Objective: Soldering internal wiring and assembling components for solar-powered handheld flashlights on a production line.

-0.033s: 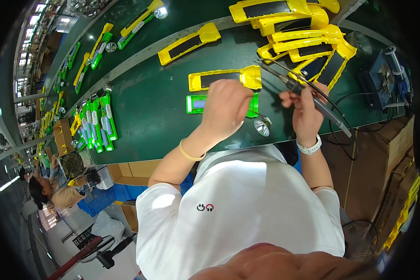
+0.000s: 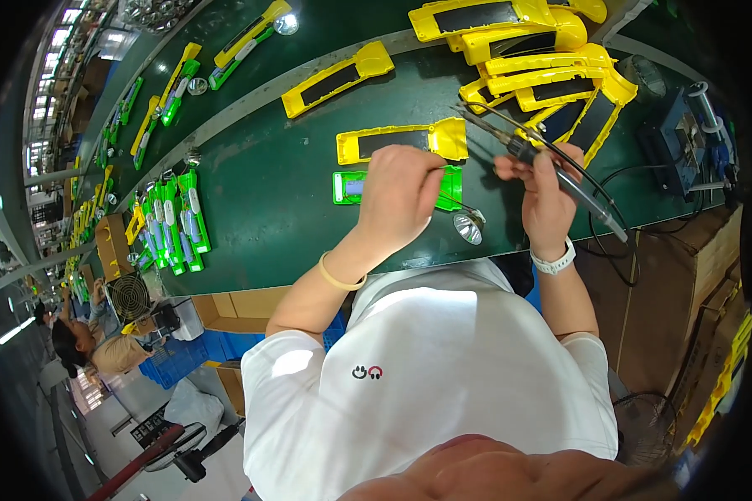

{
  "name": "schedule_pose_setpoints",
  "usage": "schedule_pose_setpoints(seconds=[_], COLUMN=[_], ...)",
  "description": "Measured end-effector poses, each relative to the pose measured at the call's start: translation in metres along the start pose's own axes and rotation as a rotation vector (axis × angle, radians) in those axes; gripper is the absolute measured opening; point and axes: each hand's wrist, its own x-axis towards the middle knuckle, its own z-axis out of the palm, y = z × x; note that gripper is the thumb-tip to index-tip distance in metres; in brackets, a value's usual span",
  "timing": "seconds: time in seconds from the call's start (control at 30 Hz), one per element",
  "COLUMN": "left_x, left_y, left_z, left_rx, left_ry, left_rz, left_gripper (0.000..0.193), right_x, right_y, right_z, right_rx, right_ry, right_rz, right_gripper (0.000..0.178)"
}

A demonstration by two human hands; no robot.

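Your two hands meet over the dark green counter, and nothing has shifted from the frame taken at the same instant: hands, tool and parts all lie as they did, so the work reads as mid-step rather than between pieces. Your left hand is curled over the middle of a flat, bright green plastic lamp shell, its fingers clenched down on something small that the knuckles hide; you cannot tell from here what they pinch. The shell lies flat on the counter just in front of you, both ends showing past the hand, a pale blue-white insert visible at its left end. Your right hand is wrapped firmly around a slim, dark-handled tool with a long thin metal tip, which slants up and away to the left while a dark cord trails off to the right. A small silver cone-shaped reflector sits near the counter's front edge between your wrists. Just beyond the green shell lies a long yellow plastic housing with a dark panel, and a heap of similar yellow housings is stacked farther back to the right.
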Motion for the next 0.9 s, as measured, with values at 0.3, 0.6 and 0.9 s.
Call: schedule_pose_setpoints(seconds=[0.3, 0.6, 0.9], left_x=[-0.014, -0.001, 0.013], left_y=[-0.024, -0.030, -0.027], left_z=[-0.016, -0.033, -0.036], left_rx=[0.031, 0.020, 0.187], left_ry=[-0.088, -0.262, -0.368], left_rz=[0.102, -0.204, -0.113], left_gripper=[0.015, 0.009, 0.008], right_x=[0.032, -0.005, -0.005], right_y=[0.022, 0.014, 0.022], right_z=[0.028, -0.007, -0.017], right_rx=[-0.254, -0.035, -0.285], right_ry=[-0.138, -0.115, -0.209], right_rz=[0.000, 0.121, 0.103], right_gripper=[0.025, 0.021, 0.019])
